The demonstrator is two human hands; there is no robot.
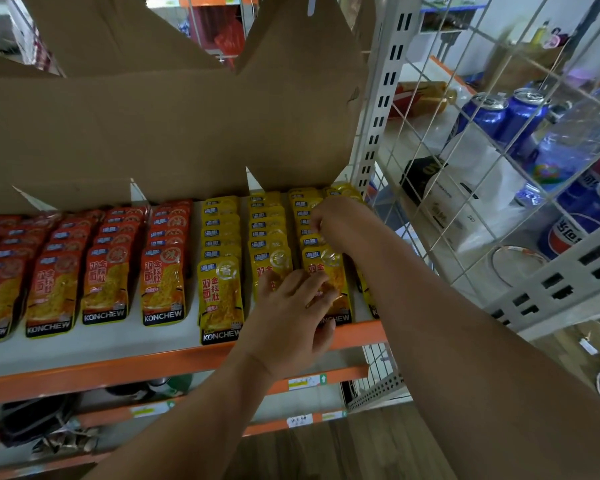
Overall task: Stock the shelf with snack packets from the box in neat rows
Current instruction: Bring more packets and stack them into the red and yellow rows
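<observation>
— Where are the snack packets?

— Standing in rows across the grey shelf [118,349] through the middle of the frame: red packets [104,285] on the left, yellow packets [220,292] from the centre to the right. The open cardboard box [153,126] fills the upper left, just behind and above the rows.

— And the hands?

— The left hand [288,320] lies palm down at centre right, its fingers [291,282] straight and slightly spread, resting on the front packets of two yellow rows. The right hand [336,216] reaches further back, above it in the frame, with knuckles up and fingers bent down into the rightmost yellow rows. I cannot tell whether they pinch a packet.

— Anything on the right?

— A white wire mesh panel [482,168], with blue drink cans [492,116] behind it.
</observation>
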